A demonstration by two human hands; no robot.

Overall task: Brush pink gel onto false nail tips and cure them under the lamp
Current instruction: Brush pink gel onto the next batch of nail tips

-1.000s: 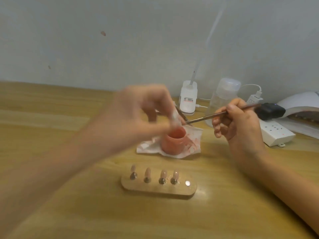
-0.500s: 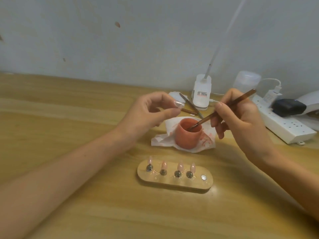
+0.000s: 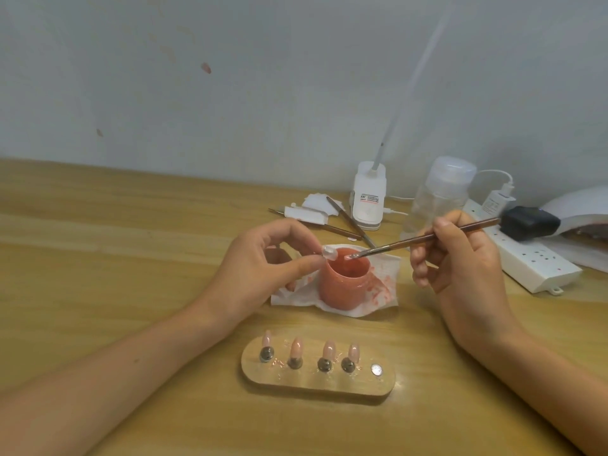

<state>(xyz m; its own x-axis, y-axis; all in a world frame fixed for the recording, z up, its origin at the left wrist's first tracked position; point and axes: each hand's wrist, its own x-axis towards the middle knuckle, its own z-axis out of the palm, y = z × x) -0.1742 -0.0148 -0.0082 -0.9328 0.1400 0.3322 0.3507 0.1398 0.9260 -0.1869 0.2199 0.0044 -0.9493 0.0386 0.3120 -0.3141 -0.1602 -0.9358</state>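
My left hand point(image 3: 263, 264) pinches a clear false nail tip point(image 3: 329, 251) between thumb and forefinger, just above the left rim of the pink gel pot point(image 3: 342, 284). My right hand point(image 3: 460, 261) grips a brown brush point(image 3: 424, 239); its pink-loaded bristles hover over the pot's mouth, a short way right of the tip. In front, a wooden holder point(image 3: 316, 378) carries several pink-coated tips on metal stands, with one bare magnet point(image 3: 377, 369) at its right end. The white curing lamp point(image 3: 579, 209) is at the far right edge.
A gel-stained tissue point(image 3: 378, 291) lies under the pot. Behind it are spare brushes point(image 3: 348, 222), white pads point(image 3: 306, 213), a white clip lamp base point(image 3: 368, 199), a clear bottle point(image 3: 441, 192), and a white power strip point(image 3: 539, 261) with a black plug point(image 3: 529, 222).
The brush tip has lifted out of the pot and now sits over its mouth. My left hand has brought the clear tip down to the pot's left rim.
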